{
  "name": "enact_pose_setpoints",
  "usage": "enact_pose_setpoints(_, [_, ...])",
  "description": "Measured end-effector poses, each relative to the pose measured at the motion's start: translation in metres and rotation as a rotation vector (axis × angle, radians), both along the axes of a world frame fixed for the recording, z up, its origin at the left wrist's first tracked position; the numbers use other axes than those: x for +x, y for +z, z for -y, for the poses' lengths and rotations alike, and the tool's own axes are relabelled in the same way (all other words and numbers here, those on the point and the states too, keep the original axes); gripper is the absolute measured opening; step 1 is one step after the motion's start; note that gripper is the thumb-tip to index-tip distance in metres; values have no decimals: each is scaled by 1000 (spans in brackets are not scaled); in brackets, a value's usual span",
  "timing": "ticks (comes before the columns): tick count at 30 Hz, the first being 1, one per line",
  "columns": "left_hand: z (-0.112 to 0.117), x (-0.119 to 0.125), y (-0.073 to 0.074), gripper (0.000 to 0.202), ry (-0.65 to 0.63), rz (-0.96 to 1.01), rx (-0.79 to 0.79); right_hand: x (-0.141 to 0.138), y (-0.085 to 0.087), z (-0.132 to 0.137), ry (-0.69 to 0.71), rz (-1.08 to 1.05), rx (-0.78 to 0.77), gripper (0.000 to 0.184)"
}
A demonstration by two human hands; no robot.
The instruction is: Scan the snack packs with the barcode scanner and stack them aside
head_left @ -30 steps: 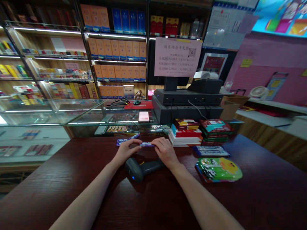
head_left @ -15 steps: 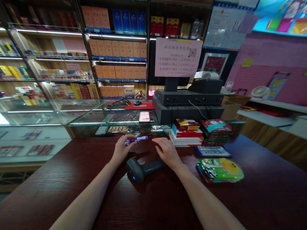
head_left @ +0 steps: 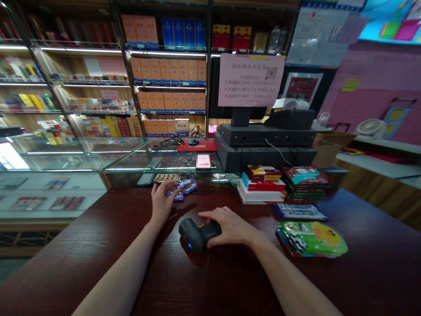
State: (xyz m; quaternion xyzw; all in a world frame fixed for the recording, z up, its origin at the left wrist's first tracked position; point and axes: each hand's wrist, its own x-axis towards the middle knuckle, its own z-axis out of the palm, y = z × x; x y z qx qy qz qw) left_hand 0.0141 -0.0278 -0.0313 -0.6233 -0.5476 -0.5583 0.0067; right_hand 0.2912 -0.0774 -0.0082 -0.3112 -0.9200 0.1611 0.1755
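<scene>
The scanner looks smooth, matt plastic; the countertop, glossy grained wood; the green pack, shiny plastic

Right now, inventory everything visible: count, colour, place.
Counter: one, brown, front.
Scanner: one, grey, counter centre.
Small packets: about three, purple, rear centre.
Pack stacks: two, multicoloured, right rear.
Flat packet: one, blue, before stacks.
Cartoon pack: at least one, green, right side.
Register: one, black, behind stacks.
Sign: one, pink, above register.
Glass cases: several, clear, beyond counter.
Shelf boxes: many, mostly orange, behind.
Fan: one, white, far right.
Left hand: one, bare, by small packets.
Right hand: one, bare, around scanner.
</scene>
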Motion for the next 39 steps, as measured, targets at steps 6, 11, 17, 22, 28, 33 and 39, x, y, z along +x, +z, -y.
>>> enact_pose_setpoints(6, [0, -2, 0, 26, 14, 11, 23, -2, -4, 1, 11, 70, 50, 64])
enact_pose_setpoints(11, [-3, -4, -4, 24, 41, -7, 49, -2, -6, -1, -11, 9, 39, 51])
enact_pose_setpoints(17, [-4, -6, -6, 24, 55, -21, 61, -1, 2, -2, -78, -161, -32, 45])
enact_pose_setpoints(22, [-3, -5, -4, 26, 33, 14, 54, 0, 2, -5, -110, -327, -109, 45])
enact_pose_setpoints(28, [-3, -6, -6, 27, 74, -31, 82, 1, 3, -7, -111, -374, -171, 45])
enact_pose_setpoints(33, [-2, -5, -5, 25, 130, -92, 92, 0, 4, -6, -129, -364, -124, 42])
enact_pose_setpoints(39, [-1, -3, -2, 23, 139, -113, 96, -2, 2, -8, -113, -362, -108, 42])
